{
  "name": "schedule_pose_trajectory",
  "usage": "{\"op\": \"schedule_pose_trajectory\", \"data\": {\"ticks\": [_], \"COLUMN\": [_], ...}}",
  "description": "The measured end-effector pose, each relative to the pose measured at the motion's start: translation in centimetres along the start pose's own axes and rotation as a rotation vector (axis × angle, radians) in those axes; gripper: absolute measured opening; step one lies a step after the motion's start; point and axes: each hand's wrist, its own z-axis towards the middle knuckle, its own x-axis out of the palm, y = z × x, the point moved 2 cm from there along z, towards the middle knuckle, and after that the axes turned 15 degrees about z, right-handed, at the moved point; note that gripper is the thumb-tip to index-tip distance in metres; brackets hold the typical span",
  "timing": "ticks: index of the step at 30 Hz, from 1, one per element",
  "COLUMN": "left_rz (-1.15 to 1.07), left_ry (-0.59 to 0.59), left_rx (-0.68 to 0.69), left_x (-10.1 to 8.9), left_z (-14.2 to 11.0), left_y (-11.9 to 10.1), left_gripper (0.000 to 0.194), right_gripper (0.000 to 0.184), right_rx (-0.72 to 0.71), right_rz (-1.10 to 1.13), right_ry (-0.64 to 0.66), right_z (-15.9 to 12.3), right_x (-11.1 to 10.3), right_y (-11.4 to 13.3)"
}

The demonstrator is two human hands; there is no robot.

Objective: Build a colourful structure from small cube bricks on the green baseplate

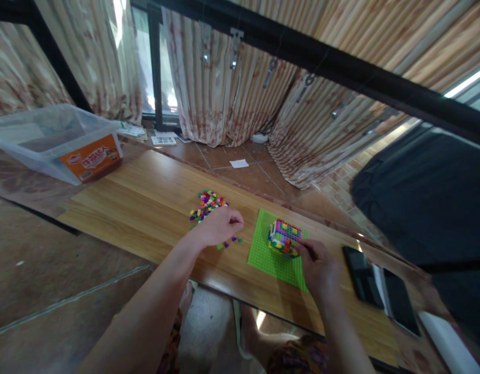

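Note:
A small, boxy model of colourful building blocks (pixel 283 236) stands on a green studded baseplate (pixel 259 252). My right hand (pixel 317 262) is at the model's right side, thumb and fingers pinched against its near right corner. My left hand (pixel 220 226) is closed above the wooden board, between the loose blocks and the baseplate. Its fingertips are pressed together, and whatever they hold is too small or hidden to make out. A pile of small loose blocks (pixel 207 201) in many colours lies just beyond my left hand, partly covered by it. Several stray blocks (pixel 232 240) are scattered beside my wrist.
Two dark phone-like devices (pixel 363 276) lie right of the baseplate, with a white object (pixel 450 340) farther right. A clear plastic bin (pixel 49 143) with an orange label stands at the far left. A black metal bar (pixel 286 52) crosses above, before striped curtains (pixel 224 98).

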Motion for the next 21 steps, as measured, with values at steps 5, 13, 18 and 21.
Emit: {"op": "schedule_pose_trajectory", "data": {"ticks": [5, 13, 18, 21], "left_rz": [0.032, 0.070, 0.090, 0.097], "left_ry": [-0.008, -0.023, -0.037, -0.032], "left_rx": [-0.018, -0.014, -0.030, -0.029], "left_x": [0.0, -0.1, -0.1, 0.0], "left_z": [0.1, 0.0, 0.0, 0.1], "left_y": [0.2, 0.3, 0.4, 0.5], "left_gripper": [0.017, 0.019, 0.019, 0.019], "right_gripper": [0.027, 0.024, 0.020, 0.019], "right_rx": [-0.052, -0.024, -0.095, -0.147], "right_rz": [0.014, 0.061, 0.020, -0.019], "right_ry": [0.037, 0.000, 0.019, 0.017], "right_z": [0.3, 0.3, 0.2, 0.2], "right_x": [1.3, 1.3, 1.5, 1.6], "right_y": [-0.4, -1.6, -1.7, -1.6]}}
